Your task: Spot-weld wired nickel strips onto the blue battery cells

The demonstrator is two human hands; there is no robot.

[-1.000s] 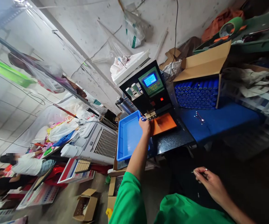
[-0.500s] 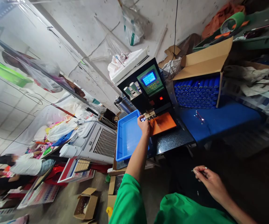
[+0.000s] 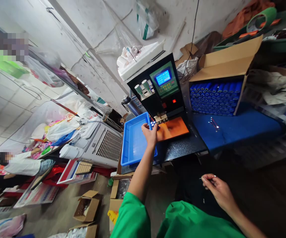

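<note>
My left hand (image 3: 150, 134) pinches a small pack of blue cylindrical cells (image 3: 153, 124) with pale round ends. It holds the pack at the left edge of an orange plate (image 3: 174, 128), just below the metal head (image 3: 160, 118) of a black spot welder (image 3: 180, 91). Whether the pack touches the head cannot be made out. Low on the right, above the dark lap, my right hand (image 3: 216, 189) is closed, thumb against fingers. A tiny pale tip shows at its fingertips, too small to name.
A blue tray (image 3: 123, 155) stands left of the welder. To the right, an open carton (image 3: 228, 64) holds many blue cylinders on a blue surface, with thin red wires (image 3: 214, 123) before it. An air cooler (image 3: 105, 145) and a seated person (image 3: 21, 163) are farther left.
The view has shifted slightly. My left hand has turned a little and drawn the pack slightly down from the welder head. My right hand stays closed over the lap.
</note>
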